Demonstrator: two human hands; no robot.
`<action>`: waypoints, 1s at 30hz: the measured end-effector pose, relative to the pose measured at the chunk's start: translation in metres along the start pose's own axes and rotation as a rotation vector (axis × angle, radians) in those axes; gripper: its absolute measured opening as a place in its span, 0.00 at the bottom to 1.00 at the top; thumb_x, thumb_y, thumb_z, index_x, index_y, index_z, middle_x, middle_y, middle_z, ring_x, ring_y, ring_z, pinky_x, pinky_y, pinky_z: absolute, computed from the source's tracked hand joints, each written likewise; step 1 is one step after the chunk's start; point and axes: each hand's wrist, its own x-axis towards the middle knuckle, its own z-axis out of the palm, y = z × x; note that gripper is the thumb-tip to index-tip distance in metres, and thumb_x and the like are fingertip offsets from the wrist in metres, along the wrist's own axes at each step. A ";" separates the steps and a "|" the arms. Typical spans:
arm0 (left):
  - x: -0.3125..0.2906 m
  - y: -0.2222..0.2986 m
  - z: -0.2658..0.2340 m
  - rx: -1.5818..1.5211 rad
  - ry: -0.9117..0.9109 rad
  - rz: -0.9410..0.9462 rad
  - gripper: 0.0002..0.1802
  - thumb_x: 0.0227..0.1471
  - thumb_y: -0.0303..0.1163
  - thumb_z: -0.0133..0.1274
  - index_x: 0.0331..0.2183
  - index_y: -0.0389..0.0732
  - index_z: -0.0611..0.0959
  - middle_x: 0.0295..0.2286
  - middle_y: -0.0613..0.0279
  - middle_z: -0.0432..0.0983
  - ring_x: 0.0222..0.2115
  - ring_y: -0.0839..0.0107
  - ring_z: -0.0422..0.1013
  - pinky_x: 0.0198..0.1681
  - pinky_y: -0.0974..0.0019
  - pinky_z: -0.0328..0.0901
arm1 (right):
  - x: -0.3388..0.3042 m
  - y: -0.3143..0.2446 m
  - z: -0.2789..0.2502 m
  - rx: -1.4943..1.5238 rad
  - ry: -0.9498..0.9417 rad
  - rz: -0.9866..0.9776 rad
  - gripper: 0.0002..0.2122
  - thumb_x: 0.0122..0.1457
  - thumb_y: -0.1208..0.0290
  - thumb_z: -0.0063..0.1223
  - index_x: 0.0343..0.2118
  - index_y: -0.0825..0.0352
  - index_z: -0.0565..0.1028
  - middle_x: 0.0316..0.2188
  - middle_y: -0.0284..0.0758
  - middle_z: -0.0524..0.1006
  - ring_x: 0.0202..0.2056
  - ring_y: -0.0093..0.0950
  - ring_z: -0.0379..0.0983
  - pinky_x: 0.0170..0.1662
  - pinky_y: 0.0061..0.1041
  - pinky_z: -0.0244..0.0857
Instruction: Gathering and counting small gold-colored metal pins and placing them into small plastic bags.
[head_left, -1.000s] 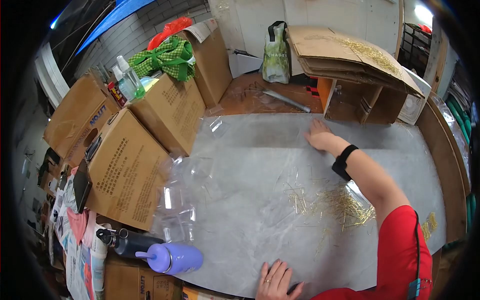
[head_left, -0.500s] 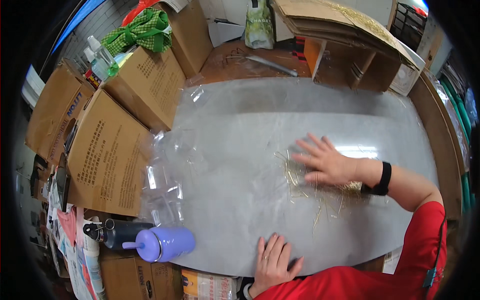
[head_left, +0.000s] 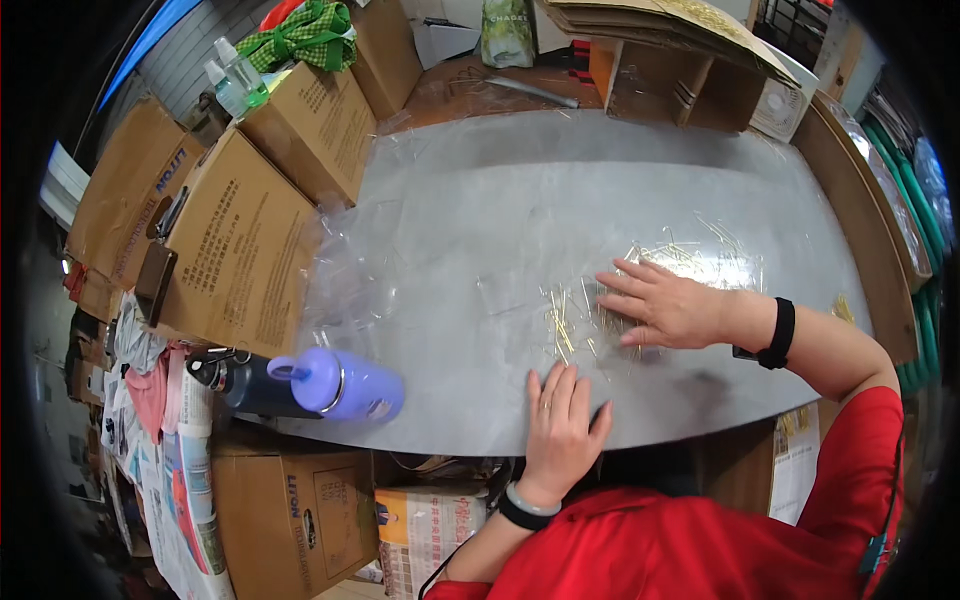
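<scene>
My right hand point(head_left: 665, 305) lies flat, fingers spread, on a scatter of thin gold pins point(head_left: 565, 320) spread over the grey table top point(head_left: 560, 190). More of the gold pins point(head_left: 700, 255) lie just beyond that hand, under a clear plastic sheet. Flat on the table's near edge rests my left hand point(head_left: 562, 420), palm down, holding nothing, a ring on one finger. Both wrists wear bands; my sleeves are red.
A purple-capped bottle point(head_left: 335, 385) lies on its side at the table's near left corner, beside a dark flask point(head_left: 235, 385). Cardboard boxes point(head_left: 240, 250) line the left edge, crumpled clear plastic point(head_left: 345, 275) next to them. An open wooden shelf box point(head_left: 665, 85) stands at the back.
My right hand has drawn back from the table's far side to the near middle, sweeping the gold pins toward me. My left hand has stayed flat on the near edge.
</scene>
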 end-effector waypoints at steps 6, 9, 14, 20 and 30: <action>-0.003 -0.002 0.003 -0.030 0.042 0.023 0.24 0.50 0.34 0.61 0.46 0.31 0.76 0.49 0.45 0.71 0.54 0.49 0.66 0.63 0.41 0.54 | -0.050 -0.060 0.033 -0.001 0.121 0.134 0.35 0.64 0.48 0.46 0.63 0.75 0.59 0.66 0.51 0.56 0.67 0.49 0.50 0.68 0.45 0.47; -0.004 -0.004 0.003 -0.066 0.040 0.028 0.23 0.52 0.32 0.59 0.47 0.31 0.76 0.49 0.44 0.71 0.54 0.48 0.66 0.63 0.40 0.54 | -0.060 -0.075 0.046 0.095 0.199 0.220 0.34 0.64 0.48 0.47 0.63 0.72 0.60 0.66 0.51 0.56 0.67 0.51 0.49 0.67 0.47 0.46; -0.005 -0.006 0.000 -0.095 -0.089 0.023 0.30 0.57 0.27 0.50 0.58 0.28 0.64 0.53 0.38 0.68 0.58 0.44 0.62 0.64 0.42 0.51 | -0.033 -0.115 0.067 -0.095 0.391 0.517 0.32 0.62 0.46 0.46 0.63 0.64 0.63 0.66 0.48 0.57 0.67 0.53 0.48 0.67 0.54 0.43; -0.005 -0.003 -0.020 -0.681 -0.081 -0.202 0.38 0.58 0.21 0.42 0.65 0.28 0.47 0.62 0.35 0.53 0.64 0.41 0.51 0.66 0.51 0.48 | -0.009 -0.128 0.079 -0.019 0.507 0.385 0.26 0.63 0.53 0.48 0.60 0.63 0.67 0.63 0.40 0.64 0.66 0.46 0.54 0.67 0.51 0.44; -0.016 -0.009 -0.032 -0.136 -0.232 -0.008 0.38 0.55 0.21 0.50 0.63 0.25 0.54 0.62 0.34 0.50 0.64 0.38 0.47 0.66 0.48 0.48 | -0.022 -0.127 0.073 -0.016 0.649 0.357 0.19 0.61 0.66 0.52 0.54 0.66 0.70 0.58 0.44 0.67 0.63 0.47 0.57 0.66 0.43 0.51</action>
